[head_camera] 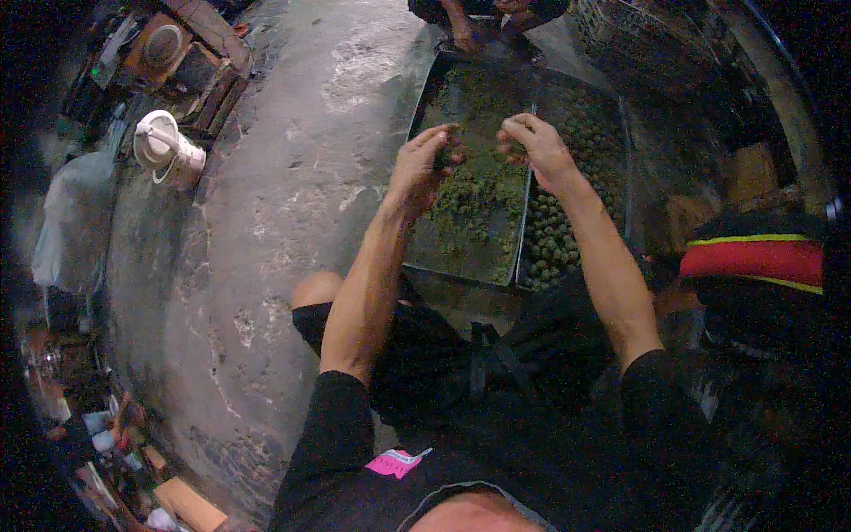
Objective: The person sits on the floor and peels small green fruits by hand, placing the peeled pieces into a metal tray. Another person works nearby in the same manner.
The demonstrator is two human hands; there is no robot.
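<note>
My left hand [425,159] is raised above a wide metal-rimmed tray [459,274], its fingers curled; whether something small lies between them is too dim to tell. To its right, my right hand [532,143] hovers over the divider of the trays with fingertips pinched together; nothing can be made out in them for sure. Loose greenish crumbly material [472,199] is spread over the left tray. The right tray holds many small round greenish balls [550,233]. My two hands are apart from each other.
Across the trays, another person's hands [465,36] rest near the far edge. A white bucket [189,163] stands on the worn concrete floor [286,179] at left, near a translucent plastic bag [76,219]. At right are a cardboard piece [751,173] and a red-and-black item [751,259].
</note>
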